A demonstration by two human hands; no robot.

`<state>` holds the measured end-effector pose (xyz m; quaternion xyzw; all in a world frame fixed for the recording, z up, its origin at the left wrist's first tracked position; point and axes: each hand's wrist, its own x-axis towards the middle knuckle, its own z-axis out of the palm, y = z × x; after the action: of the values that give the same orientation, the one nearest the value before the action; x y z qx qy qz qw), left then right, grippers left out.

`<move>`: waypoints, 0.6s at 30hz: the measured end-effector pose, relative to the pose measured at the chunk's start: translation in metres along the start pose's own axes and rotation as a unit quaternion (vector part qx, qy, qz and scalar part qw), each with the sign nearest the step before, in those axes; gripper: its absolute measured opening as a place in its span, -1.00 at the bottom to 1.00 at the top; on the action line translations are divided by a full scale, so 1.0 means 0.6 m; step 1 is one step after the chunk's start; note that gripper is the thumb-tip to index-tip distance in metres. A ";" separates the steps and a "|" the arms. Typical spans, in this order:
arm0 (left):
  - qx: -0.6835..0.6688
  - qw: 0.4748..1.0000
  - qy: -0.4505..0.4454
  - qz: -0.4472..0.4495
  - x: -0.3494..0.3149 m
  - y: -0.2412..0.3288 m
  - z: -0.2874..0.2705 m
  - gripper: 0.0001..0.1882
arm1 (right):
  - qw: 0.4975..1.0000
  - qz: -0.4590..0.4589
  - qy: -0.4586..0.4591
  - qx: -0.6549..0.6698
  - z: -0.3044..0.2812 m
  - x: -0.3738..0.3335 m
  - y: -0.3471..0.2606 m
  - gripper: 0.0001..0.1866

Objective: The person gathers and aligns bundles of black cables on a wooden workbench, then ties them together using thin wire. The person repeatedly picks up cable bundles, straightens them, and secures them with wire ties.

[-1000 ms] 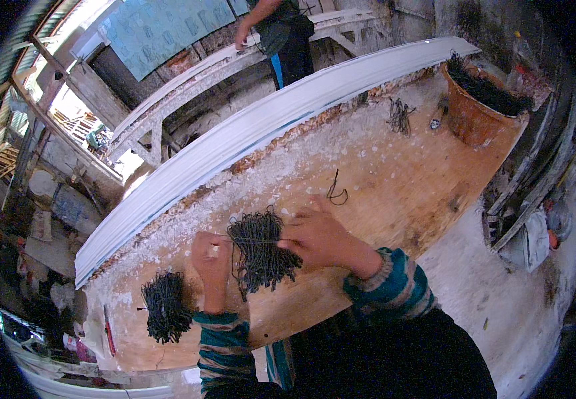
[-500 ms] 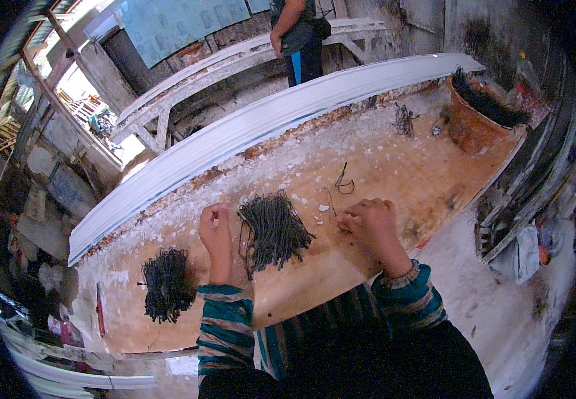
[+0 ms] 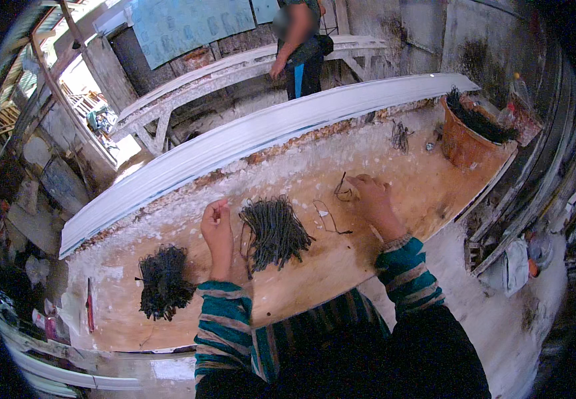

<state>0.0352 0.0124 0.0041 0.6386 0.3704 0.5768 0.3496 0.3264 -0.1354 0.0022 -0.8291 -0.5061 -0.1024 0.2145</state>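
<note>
Dark cord, short, bent into a loop: lies on the counter right at the fingertips of the right hand. Fingers bent down toward it; cannot tell whether thumb and finger have closed on the cord.

Second, thinner cord, open curve with a dark end, loose on the wood between the hands, just below and left of the right.

Fanned bundle of dark cords also between the hands, nearer the left: looped ends away from the wearer, loose ends toward the body. Neither hand touches it.

Left hand just left of that bundle, fingers curled in toward the thumb; cannot tell if anything thin is pinched there.

Left of and below the left hand: another dark bundle, more compact. Farther left, a slim red tool.

Beyond the right hand, up and right: small tangle of cord, then an orange bucket filled with dark strands.

Ahead of both hands, a long white strip along the counter's far edge. Past it, another person, standing, one arm lowered.
</note>
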 end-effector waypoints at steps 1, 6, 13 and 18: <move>-0.004 1.000 0.001 0.001 0.001 -0.005 -0.002 -0.87 | 0.999 0.004 -0.029 -0.019 -0.001 0.004 -0.005 -0.73; 0.008 1.000 0.005 0.003 0.004 -0.008 -0.003 -0.82 | 0.998 0.020 -0.063 -0.014 -0.034 0.020 -0.038 -0.85; -0.408 0.877 -0.188 -0.170 -0.035 0.096 0.016 -0.47 | 0.799 -0.145 -0.215 0.543 -0.067 0.048 -0.151 -0.84; -0.468 0.806 -0.269 -0.243 -0.028 0.077 0.002 -0.57 | 0.706 -0.149 -0.317 0.616 -0.039 0.049 -0.246 -0.78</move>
<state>0.0388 -0.0244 0.0365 0.4162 0.0896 0.3814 0.8205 0.2108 -0.0641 0.0714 -0.4101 -0.6120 0.4703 0.4859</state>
